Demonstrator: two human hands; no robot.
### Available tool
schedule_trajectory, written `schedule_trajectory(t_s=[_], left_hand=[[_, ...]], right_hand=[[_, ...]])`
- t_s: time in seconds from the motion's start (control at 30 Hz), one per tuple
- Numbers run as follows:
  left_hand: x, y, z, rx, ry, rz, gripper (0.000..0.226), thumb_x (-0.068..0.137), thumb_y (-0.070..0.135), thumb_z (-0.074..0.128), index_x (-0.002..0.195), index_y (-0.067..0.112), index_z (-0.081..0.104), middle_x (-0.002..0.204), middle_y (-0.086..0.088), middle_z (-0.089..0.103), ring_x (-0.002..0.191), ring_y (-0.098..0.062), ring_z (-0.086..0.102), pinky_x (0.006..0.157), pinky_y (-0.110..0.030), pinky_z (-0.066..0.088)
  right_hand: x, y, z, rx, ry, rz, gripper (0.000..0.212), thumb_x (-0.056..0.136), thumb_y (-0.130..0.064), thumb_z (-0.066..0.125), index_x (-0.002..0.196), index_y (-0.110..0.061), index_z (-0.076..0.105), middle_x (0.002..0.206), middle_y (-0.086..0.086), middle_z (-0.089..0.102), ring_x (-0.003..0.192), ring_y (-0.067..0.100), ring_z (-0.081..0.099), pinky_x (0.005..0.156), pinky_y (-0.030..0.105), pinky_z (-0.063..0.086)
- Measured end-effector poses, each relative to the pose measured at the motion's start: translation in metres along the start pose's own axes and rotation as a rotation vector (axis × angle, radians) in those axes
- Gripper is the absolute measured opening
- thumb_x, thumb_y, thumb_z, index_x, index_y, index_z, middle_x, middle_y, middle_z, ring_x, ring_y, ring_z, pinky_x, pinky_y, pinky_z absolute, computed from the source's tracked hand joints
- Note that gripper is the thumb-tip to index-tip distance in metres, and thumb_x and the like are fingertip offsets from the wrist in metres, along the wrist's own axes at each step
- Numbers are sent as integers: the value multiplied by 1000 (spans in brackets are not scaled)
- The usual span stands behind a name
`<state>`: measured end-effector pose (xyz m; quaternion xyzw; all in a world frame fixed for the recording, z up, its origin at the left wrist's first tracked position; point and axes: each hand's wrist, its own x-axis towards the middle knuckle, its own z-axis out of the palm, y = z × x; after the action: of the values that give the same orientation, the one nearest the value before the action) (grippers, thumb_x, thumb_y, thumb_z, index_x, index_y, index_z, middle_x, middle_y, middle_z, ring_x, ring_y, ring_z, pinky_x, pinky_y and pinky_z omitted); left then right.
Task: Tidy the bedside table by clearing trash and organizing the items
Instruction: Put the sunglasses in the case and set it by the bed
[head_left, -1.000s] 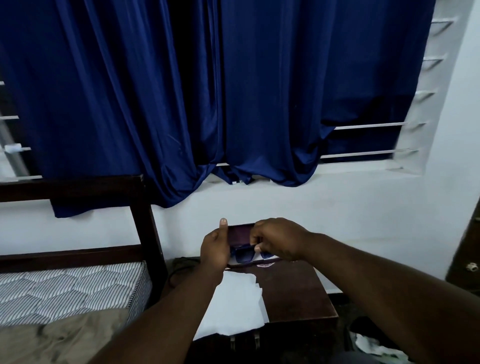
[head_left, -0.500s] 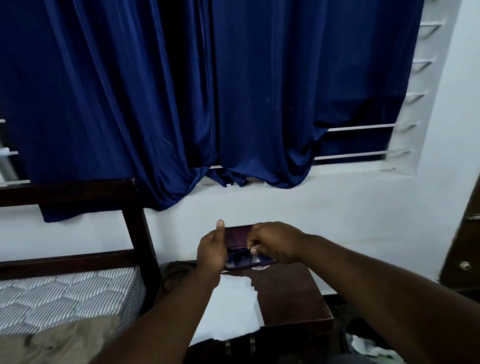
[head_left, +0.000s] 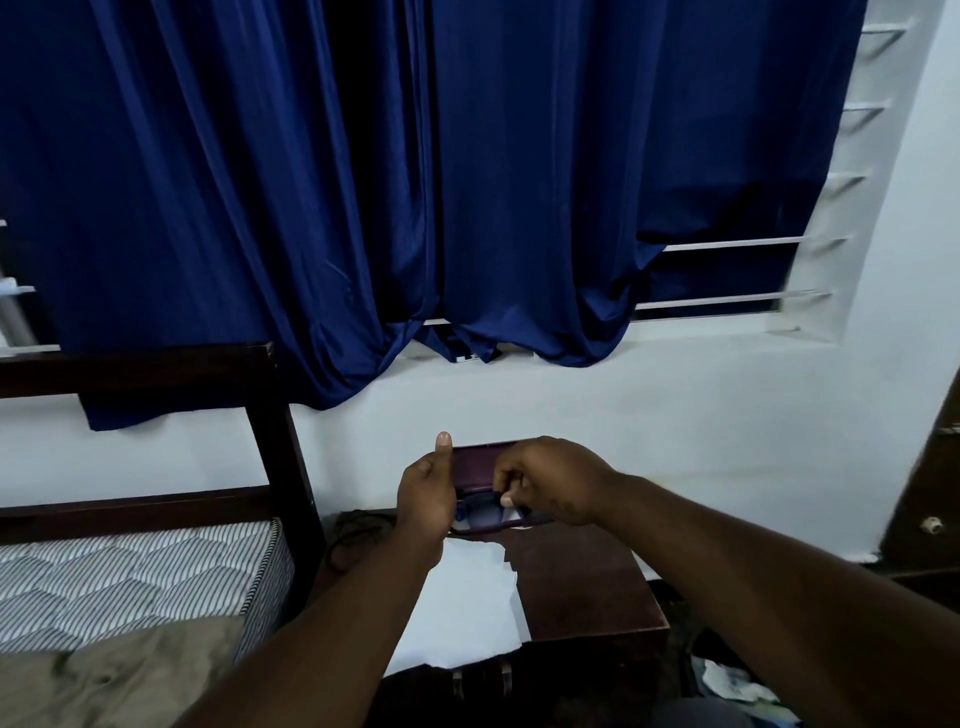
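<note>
The bedside table (head_left: 587, 587) stands below both hands, white papers (head_left: 467, 608) spread over its left part. Above its back edge the left hand (head_left: 423, 499) is wrapped around one end of an open purple case (head_left: 475, 460), thumb up, while the right hand (head_left: 550, 480) pinches dark glasses (head_left: 480, 514) into it. If the lid snaps down early (an arm possibly still sticking out), the frame could bend, or the case slip onto the papers.

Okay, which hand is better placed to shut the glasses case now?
Probably the right hand: its fingers sit inside the open glasses case, just below the raised lid, tucking the glasses in. The left hand grips the case's left end, steadying it.
</note>
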<state>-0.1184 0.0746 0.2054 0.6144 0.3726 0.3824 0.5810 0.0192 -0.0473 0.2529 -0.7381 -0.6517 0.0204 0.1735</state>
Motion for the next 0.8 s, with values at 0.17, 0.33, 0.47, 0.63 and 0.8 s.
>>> schedule_trajectory(t_s=[0.17,0.33,0.47,0.63,0.8], left_hand=[[3,-2,-4,-68,-16,9,64,101,61,46,93,4,75,95,-19,78,85,-30,72,76,-36,55],[7,-2,-6,-101,-34,-20,62,97,65,48,90,10,75,90,-14,79,91,-34,75,78,-42,60],[8,0,-5,-143,-88,-26,56,98,63,48,88,16,76,90,-8,81,94,-31,76,82,-41,62],[11,1,-3,-159,-124,-86,54,101,59,47,103,12,74,106,-14,79,104,-34,73,102,-51,56],[18,3,-4,-162,-181,-188,51,102,56,48,111,13,73,110,-14,78,104,-34,73,104,-51,54]], right_hand=[[-8,2,7,100,229,-43,18,84,-39,73,101,-32,72,99,-14,63,93,6,60,81,32,54],[-20,17,10,363,666,341,6,90,-37,67,89,-32,66,96,-12,66,82,4,65,76,31,55],[-27,27,18,946,379,661,31,97,-44,61,114,-18,62,113,15,70,85,27,73,72,38,59],[-35,27,23,1476,108,576,34,102,-35,56,119,-8,66,117,15,75,95,31,77,70,33,62],[-29,29,25,1514,127,573,33,102,-28,57,122,-2,64,121,20,71,93,31,77,68,33,63]])
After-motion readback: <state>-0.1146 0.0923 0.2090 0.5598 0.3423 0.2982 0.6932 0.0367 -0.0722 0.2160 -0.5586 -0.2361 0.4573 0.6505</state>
